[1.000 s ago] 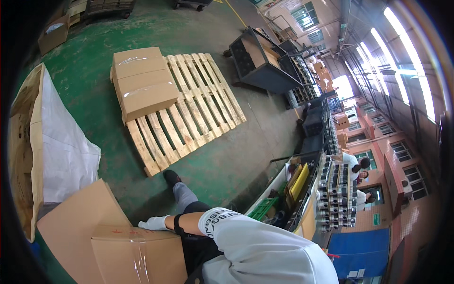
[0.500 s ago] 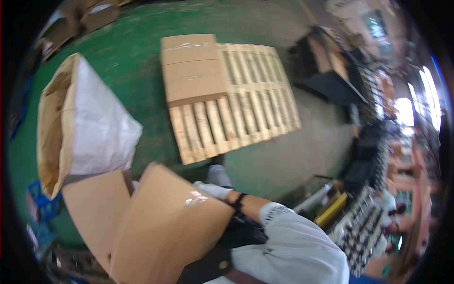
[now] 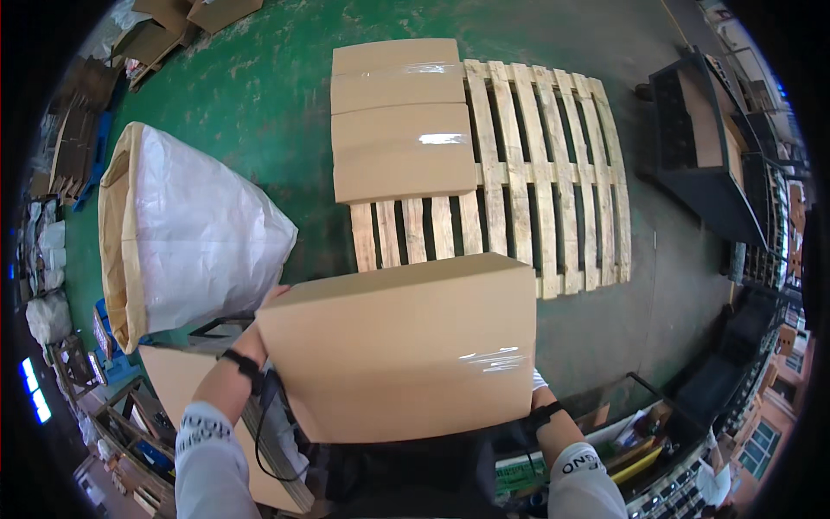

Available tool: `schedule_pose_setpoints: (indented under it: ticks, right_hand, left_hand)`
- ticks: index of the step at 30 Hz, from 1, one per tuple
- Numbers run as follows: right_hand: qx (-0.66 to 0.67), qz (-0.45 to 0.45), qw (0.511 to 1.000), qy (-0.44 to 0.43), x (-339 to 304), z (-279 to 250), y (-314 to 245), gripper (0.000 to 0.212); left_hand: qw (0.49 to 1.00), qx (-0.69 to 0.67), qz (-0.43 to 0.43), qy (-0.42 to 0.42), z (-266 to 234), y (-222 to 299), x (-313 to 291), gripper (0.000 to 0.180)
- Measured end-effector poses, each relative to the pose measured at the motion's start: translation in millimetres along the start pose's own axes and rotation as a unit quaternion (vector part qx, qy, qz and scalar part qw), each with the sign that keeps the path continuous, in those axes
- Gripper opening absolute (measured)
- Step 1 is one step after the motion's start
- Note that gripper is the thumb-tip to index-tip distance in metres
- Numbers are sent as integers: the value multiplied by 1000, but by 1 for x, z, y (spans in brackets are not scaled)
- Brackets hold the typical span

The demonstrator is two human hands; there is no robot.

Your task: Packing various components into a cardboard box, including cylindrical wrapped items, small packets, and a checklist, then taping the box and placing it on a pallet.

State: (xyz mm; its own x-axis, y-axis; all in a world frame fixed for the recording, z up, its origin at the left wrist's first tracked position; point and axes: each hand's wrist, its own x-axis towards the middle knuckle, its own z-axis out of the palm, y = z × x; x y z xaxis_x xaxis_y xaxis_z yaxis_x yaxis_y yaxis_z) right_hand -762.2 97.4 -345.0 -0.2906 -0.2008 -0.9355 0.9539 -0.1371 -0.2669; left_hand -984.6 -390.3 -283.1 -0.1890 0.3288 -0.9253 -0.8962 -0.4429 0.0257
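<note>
A closed brown cardboard carton (image 3: 402,355), with clear tape on its right side, is held up in front of my body between both hands. My left hand (image 3: 271,300) grips its left end; only a bit of that hand shows, with the fingers behind the carton. At the right end, my right hand (image 3: 539,383) supports it, mostly hidden, with a sliver of white glove showing. Beyond the carton lies a wooden pallet (image 3: 546,177). Two taped cartons, a nearer one (image 3: 402,156) and a farther one (image 3: 393,76), sit side by side on its left part.
A large white sack with a tan lining (image 3: 203,233) lies at left on the green floor. Flat cardboard (image 3: 177,372) is by my left arm. A dark cart (image 3: 705,147) stands at far right, and a bin of odds and ends (image 3: 635,441) is near my right arm.
The carton has swung from lower left to the middle, straight ahead of me, and is now level. My left arm has come into view. The view has turned, so the pallet appears farther right.
</note>
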Motion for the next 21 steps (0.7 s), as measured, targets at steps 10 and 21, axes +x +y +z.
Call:
schedule_pose_setpoints:
  ticks: [10,21]
  right_hand:
    - [156,-49,979,126,186,-72,-68,57]
    - [326,-139,928,112,276,-98,-66,60]
  left_hand:
    - [998,15,-68,5,-29,84,318,38]
    - [968,122,112,191,44,100,343,74]
